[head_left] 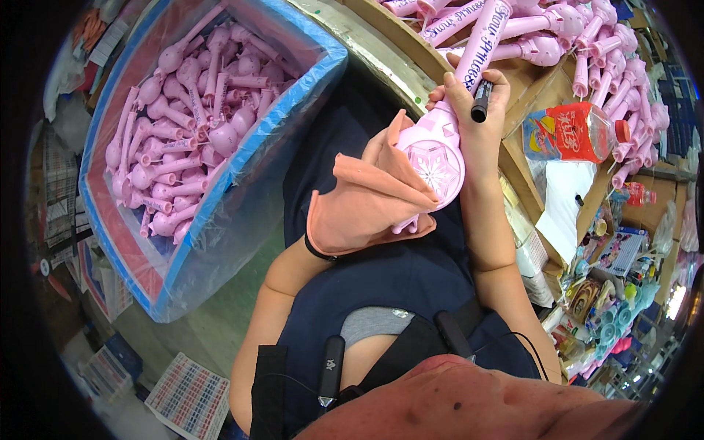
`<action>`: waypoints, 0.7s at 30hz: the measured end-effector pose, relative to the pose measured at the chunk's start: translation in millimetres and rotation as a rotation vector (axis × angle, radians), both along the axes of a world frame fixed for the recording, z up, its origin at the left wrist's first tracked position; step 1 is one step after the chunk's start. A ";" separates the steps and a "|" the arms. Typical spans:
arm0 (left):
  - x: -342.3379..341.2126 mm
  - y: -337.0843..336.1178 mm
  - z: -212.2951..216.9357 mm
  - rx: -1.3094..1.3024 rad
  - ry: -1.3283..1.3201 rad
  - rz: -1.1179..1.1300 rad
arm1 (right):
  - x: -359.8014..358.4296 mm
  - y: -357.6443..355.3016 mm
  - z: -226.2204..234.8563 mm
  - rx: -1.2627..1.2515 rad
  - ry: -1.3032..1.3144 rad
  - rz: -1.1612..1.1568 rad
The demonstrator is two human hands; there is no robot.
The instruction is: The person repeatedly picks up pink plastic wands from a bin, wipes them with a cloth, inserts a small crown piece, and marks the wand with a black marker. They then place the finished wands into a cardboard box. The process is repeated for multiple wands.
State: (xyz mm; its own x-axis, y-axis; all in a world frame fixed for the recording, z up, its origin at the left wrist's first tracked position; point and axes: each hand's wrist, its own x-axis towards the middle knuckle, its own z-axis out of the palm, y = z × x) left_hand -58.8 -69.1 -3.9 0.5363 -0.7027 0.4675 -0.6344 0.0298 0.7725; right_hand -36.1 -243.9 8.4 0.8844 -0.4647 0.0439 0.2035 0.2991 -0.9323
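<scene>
A pink toy wand (438, 136) with a round, flower-patterned head lies slantwise before my body, its long lettered handle pointing up and right. My right hand (480, 110) grips the wand where the handle meets the head. Tucked in that same hand is a black marker pen (481, 101). An orange cloth (374, 194) is draped over my left hand (376, 147) and pressed to the wand's head. Most of my left fingers are hidden under the cloth, which my hand grips. A black band circles the left wrist.
A blue-rimmed, plastic-lined bin (213, 194) full of pink wands stands at left. More pink wands (535, 44) pile up on the cardboard-edged table at upper right. A red-labelled bottle (568, 132) lies there beside white paper (568, 205). Assorted small goods crowd the right side.
</scene>
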 end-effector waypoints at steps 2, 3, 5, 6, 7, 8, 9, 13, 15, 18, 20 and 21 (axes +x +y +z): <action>-0.7 -2.6 -1.9 0.006 0.014 0.044 | -2.0 -1.1 -4.8 -0.016 0.005 -0.023; -2.4 -5.2 -2.4 -0.010 0.086 0.076 | -2.8 -0.8 -6.9 -0.032 -0.010 -0.047; -2.9 -7.9 -1.7 -0.046 0.074 0.115 | -4.2 -0.1 -9.4 -0.049 -0.032 -0.060; -1.9 -8.5 -0.5 -0.066 -0.012 0.117 | -4.5 0.1 -9.7 -0.052 -0.040 -0.055; -1.4 -9.1 1.3 -0.100 -0.100 0.129 | -3.9 0.0 -10.0 -0.041 -0.047 -0.052; -2.6 -9.3 3.9 -0.008 -0.021 0.139 | -3.5 -0.6 -9.9 -0.004 -0.042 -0.040; -3.9 -8.5 7.1 0.070 0.052 0.160 | -2.4 -1.7 -9.9 0.003 -0.032 -0.038; -8.9 -8.6 17.2 0.043 0.141 0.206 | 1.3 -8.9 -10.3 0.115 -0.066 0.029; -9.5 -8.7 19.3 0.033 0.154 0.206 | 4.3 -11.9 -11.1 0.197 -0.137 0.097; -8.9 -9.3 19.1 0.011 0.185 0.194 | 5.5 -13.2 -11.2 0.222 -0.093 0.121; -8.9 -11.3 18.1 -0.008 0.212 0.182 | 5.4 -13.2 -9.8 0.197 -0.107 0.128; -9.0 -11.7 17.6 -0.021 0.230 0.171 | 4.8 -13.5 -8.5 0.164 -0.101 0.137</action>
